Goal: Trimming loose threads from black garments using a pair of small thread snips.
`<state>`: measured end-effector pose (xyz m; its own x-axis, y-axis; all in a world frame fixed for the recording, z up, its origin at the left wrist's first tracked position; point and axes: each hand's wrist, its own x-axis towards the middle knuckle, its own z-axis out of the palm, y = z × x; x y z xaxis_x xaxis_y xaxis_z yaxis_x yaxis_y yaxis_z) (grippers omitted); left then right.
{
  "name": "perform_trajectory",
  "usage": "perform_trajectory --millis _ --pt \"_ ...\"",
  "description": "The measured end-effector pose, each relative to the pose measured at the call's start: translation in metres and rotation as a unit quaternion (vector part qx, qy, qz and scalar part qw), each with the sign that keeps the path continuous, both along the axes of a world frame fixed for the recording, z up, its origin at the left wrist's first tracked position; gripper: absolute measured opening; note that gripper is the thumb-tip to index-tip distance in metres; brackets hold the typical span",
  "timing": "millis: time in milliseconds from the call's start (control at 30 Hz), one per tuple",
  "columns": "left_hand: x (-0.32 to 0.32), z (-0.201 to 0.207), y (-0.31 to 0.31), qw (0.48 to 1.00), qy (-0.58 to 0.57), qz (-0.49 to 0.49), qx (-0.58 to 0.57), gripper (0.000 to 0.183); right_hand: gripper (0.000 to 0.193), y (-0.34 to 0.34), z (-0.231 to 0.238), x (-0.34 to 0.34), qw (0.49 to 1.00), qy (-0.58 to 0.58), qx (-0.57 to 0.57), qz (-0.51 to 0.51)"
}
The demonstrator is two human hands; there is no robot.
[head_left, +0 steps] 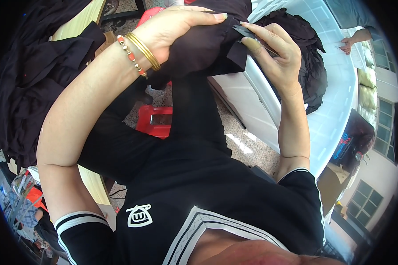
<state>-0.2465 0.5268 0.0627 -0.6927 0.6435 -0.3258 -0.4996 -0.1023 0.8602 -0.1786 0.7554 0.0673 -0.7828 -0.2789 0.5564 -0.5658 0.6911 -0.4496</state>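
A dark garment (199, 51) hangs bunched in front of me, above my lap. My left hand (181, 26) grips its upper part, the thumb stretched along the cloth and the other fingers mostly hidden. In my right hand (278, 53) is a pair of small thread snips (242, 31), pinched between thumb and fingers. Their dark pointed blades reach the garment's edge, close to my left thumb tip. Something tan covers the end of my right thumb.
At the right stands a big pale tub (338, 101) with a heap of dark cloth (311, 75) inside. Another person's hand (348, 44) is by its far rim. Dark cloth (35, 88) is piled over a wooden table (77, 22) at left. A red stool (157, 128) stands below.
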Motion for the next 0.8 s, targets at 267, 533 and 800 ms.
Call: perform_trajectory --millis 267,533,800 --pt "-0.005 -0.006 -0.001 1.0 -0.01 -0.018 0.002 0.026 0.021 -0.009 -0.007 0.002 0.953 -0.17 -0.252 -0.006" --pt "-0.023 0.009 -0.008 0.995 0.004 -0.09 0.051 0.017 0.005 0.033 0.013 -0.002 0.879 -0.297 -0.371 0.035" --pt "-0.028 0.014 -0.01 0.973 0.174 -0.148 -0.03 0.028 0.004 0.046 0.017 -0.002 0.915 -0.268 -0.299 -0.037"
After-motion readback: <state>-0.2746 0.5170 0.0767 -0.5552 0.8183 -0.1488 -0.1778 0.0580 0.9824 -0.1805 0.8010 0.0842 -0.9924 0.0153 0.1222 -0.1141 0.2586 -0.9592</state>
